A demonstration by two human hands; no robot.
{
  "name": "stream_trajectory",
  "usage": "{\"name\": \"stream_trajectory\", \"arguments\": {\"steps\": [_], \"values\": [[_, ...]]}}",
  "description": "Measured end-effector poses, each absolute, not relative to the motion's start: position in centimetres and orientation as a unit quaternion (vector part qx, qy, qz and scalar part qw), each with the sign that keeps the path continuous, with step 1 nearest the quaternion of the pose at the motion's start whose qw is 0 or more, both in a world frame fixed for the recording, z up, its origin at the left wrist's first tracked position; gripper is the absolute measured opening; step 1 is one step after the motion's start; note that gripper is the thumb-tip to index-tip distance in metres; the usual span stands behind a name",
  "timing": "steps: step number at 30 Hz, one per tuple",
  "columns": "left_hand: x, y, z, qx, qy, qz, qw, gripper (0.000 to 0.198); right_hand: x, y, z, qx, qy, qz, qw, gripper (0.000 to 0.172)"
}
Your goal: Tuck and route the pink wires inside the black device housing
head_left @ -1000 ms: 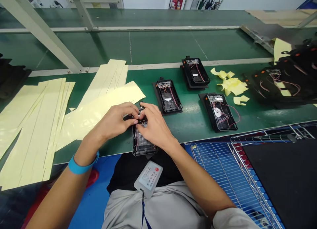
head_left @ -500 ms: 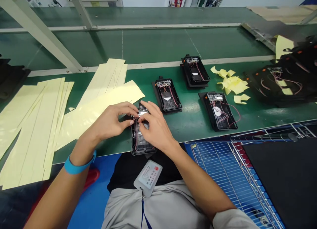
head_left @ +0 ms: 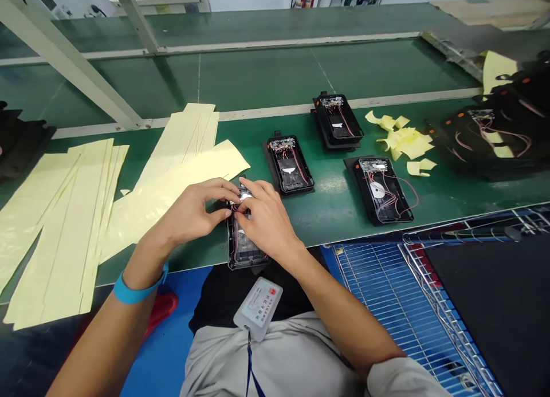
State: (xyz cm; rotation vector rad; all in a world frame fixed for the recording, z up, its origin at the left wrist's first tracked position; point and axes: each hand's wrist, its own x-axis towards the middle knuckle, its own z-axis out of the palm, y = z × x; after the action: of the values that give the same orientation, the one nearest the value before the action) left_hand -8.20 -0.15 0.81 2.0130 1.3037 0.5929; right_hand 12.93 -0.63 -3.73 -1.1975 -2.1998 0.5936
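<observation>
green rubber bench [head_left: 330,213]: l hand [head_left: 193,213], r hand [head_left: 268,222] pinching thin wires [head_left: 235,236] in black plastic housing [head_left: 247,251]

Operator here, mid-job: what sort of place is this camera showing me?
Most likely an electronics assembly line in a factory. A green conveyor belt carries open black device housings with red wiring, pale yellow film strips lie alongside, and the worker wears an ID badge.

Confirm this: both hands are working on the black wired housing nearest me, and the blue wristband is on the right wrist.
Wrong: the blue wristband is on the left wrist, not the right, as the head view shows. The left hand and right hand do work on the black wired housing nearest you.
</observation>
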Motion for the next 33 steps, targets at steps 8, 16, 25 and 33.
{"name": "stream_trajectory", "arguments": {"steps": [8,16,25,33], "values": [[-7.9,0.3,0.3,0.798,0.488,0.205,0.288,0.018,13.1,-0.6,-3.5,-0.444,-0.825,0.208,0.281,0.016],[-7.6,0.8,0.2,0.807,0.495,0.184,0.265,0.027,13.4,-1.2,-3.3,-0.457,-0.806,0.247,0.284,0.022],[-7.5,0.6,0.3,0.809,0.497,0.180,0.256,0.026,12.4,-1.2,-3.1,-0.490,-0.780,0.257,0.294,0.020],[-8.6,1.1,-0.3,0.810,0.492,0.180,0.265,0.025,11.7,-1.4,-3.7,-0.515,-0.758,0.257,0.308,0.022]]}}
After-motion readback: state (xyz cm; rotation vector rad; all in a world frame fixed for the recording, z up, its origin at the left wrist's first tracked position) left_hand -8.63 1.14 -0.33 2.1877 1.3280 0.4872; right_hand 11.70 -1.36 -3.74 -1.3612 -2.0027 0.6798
